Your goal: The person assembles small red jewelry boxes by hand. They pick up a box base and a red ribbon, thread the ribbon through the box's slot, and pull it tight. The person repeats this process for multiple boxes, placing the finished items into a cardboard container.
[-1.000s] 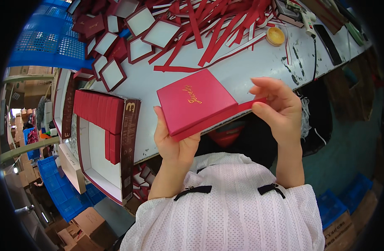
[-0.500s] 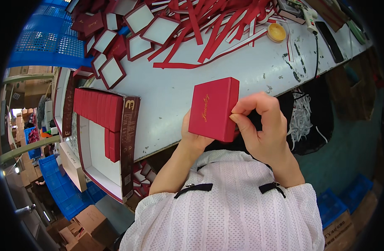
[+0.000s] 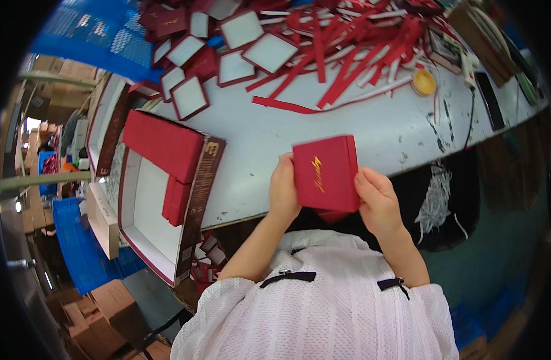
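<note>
A square red gift box (image 3: pixel 324 177), closed and with gold lettering on its top, is held in front of me over the table's near edge. My left hand (image 3: pixel 285 191) clasps its left side, and my right hand (image 3: pixel 376 201) grips the right side with thumb and fingers. Part of the fingers is hidden behind the box. To the left stands an open carton (image 3: pixel 200 207) with a dark printed side. Red boxes (image 3: pixel 161 141) are packed in a row along its far end, with a few more on its right side.
White-lined red box parts (image 3: pixel 271 52) lie piled at the back left. Red and white ribbons (image 3: pixel 329 96) spread across the back, near a round yellow tin (image 3: pixel 423 83) and a black phone (image 3: pixel 489 102). Blue crates (image 3: pixel 86 246) stand at left; white strips (image 3: pixel 434 201) hang at right.
My right hand has gone from pinching the box's edge to gripping its right side. My left hand has come from underneath to the left side. The whole view has shifted.
</note>
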The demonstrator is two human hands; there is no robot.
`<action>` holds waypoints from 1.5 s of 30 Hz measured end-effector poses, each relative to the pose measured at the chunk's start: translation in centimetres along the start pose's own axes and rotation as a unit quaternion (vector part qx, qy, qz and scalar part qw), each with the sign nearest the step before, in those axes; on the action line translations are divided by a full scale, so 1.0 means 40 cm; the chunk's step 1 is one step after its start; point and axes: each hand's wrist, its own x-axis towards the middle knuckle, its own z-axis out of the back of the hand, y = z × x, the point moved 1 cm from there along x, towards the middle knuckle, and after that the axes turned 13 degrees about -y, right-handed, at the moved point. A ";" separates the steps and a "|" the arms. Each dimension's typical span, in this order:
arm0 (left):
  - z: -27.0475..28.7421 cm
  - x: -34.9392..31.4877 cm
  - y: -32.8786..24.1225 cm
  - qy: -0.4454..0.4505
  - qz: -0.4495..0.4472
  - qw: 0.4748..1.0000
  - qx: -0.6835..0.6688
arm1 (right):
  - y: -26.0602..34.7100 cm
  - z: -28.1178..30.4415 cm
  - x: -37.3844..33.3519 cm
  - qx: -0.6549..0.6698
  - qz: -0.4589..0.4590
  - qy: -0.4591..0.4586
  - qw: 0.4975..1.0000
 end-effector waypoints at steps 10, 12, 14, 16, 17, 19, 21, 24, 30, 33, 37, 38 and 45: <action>0.032 -0.041 -0.103 0.052 -0.219 0.889 0.399 | -0.006 -0.059 0.055 -0.427 0.137 0.192 0.873; 0.041 -0.062 -0.131 0.081 -0.156 0.903 0.392 | -0.006 -0.082 0.066 -0.422 0.146 0.200 0.872; 0.056 -0.088 -0.158 0.095 -0.109 0.900 0.412 | -0.002 -0.112 0.079 -0.378 0.165 0.193 0.890; 0.072 -0.120 -0.186 0.056 -0.147 0.923 0.351 | 0.005 -0.115 0.130 -0.377 0.252 0.108 0.885; 0.077 -0.146 -0.208 0.009 -0.206 0.938 0.279 | 0.014 -0.115 0.154 -0.409 0.321 0.060 0.852; 0.105 -0.182 -0.274 -0.077 -0.376 0.905 0.182 | 0.027 -0.098 0.206 -0.465 0.438 0.008 0.770; 0.169 -0.211 -0.379 -0.201 -0.462 0.859 0.091 | 0.025 -0.102 0.222 -0.489 0.490 -0.007 0.721; 0.323 -0.233 -0.488 -0.448 -0.455 0.754 0.153 | 0.004 -0.114 0.235 -0.558 0.502 -0.025 0.660; 0.472 -0.186 -0.429 -0.294 -0.198 0.907 0.227 | -0.027 -0.095 0.263 -0.631 0.547 0.010 0.550; 0.461 -0.186 -0.443 -0.323 -0.184 0.879 0.298 | -0.016 -0.107 0.246 -0.619 0.590 0.007 0.518; 0.392 -0.209 -0.471 -0.401 -0.333 0.687 0.507 | 0.005 -0.141 0.188 -0.565 0.652 0.005 0.505; 0.331 -0.215 -0.473 -0.395 -0.446 0.590 0.545 | 0.012 -0.155 0.164 -0.554 0.661 0.006 0.505; 0.029 -0.155 -0.248 -0.106 -0.260 0.853 0.441 | 0.004 -0.223 -0.025 -0.522 0.710 0.108 0.459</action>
